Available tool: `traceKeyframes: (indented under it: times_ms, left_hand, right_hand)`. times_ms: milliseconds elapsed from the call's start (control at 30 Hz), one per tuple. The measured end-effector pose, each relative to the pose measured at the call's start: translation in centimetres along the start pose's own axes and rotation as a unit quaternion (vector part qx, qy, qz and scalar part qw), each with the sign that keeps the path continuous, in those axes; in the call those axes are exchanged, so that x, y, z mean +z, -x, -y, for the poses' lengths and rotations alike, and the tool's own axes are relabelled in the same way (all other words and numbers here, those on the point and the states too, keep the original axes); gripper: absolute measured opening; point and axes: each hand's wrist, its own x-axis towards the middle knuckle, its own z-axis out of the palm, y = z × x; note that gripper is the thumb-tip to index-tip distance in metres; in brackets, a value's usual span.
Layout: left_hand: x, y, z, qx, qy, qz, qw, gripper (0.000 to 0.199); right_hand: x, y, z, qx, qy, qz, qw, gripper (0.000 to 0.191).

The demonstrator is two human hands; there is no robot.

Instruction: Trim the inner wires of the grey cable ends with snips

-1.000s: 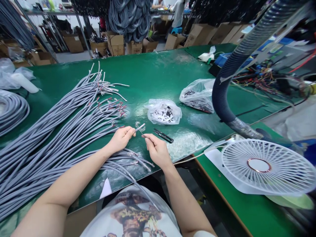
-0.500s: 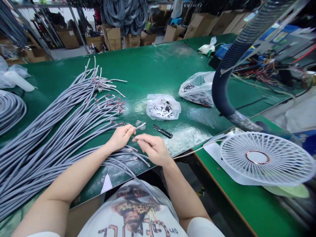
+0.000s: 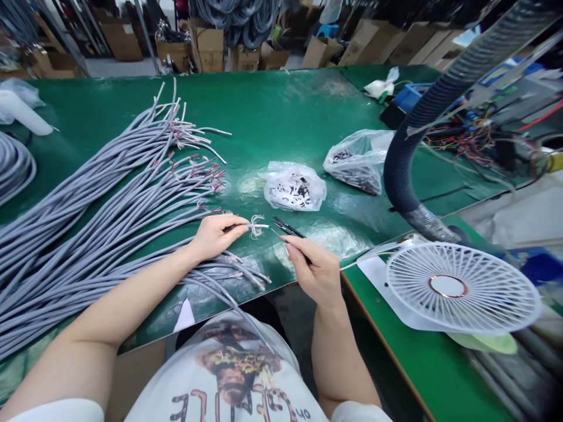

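My left hand (image 3: pixel 220 234) pinches a grey cable near its stripped end (image 3: pixel 259 226), where loose strands fan out around a white core. To the right, my right hand (image 3: pixel 314 266) has its fingers pressed together at a small, thin, pointed thing I cannot make out. Black thread snips (image 3: pixel 288 227) lie on the green table (image 3: pixel 264 117) just beyond my right fingertips. Grey cables (image 3: pixel 109 181) with stripped ends and red wires spread across the left side, and more cable ends (image 3: pixel 250 272) lie below my left hand.
Two clear bags, one with white and black pieces (image 3: pixel 294 187) and one with dark pieces (image 3: pixel 358 161), stand beyond my hands. A ribbed black hose (image 3: pixel 400 158) curves down at the right, above a white fan (image 3: pixel 461 287). A cable coil (image 3: pixel 15 167) lies far left.
My right hand has moved right, away from my left hand. The strands at the cable end in my left hand now stand spread out. The view has shifted slightly.
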Motion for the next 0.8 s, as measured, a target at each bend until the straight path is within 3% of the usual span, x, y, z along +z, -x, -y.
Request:
traceKeyframes:
  times_ms: [233, 467, 800]
  left_hand:
    - [0.0, 0.2, 0.1, 0.062, -0.085, -0.006, 0.994, 0.025]
    - [0.2, 0.2, 0.3, 0.098, -0.103, -0.015, 0.990, 0.023]
    - [0.4, 0.5, 0.6, 0.102, -0.113, -0.003, 0.988, 0.025]
  right_hand:
    - [0.9, 0.2, -0.6, -0.011, 0.074, 0.058, 0.996, 0.024]
    - [1.3, 0.0, -1.0, -0.013, 0.134, 0.078, 0.988, 0.024]
    - [1.4, -0.3, -0.8, -0.013, 0.118, 0.091, 0.989, 0.024]
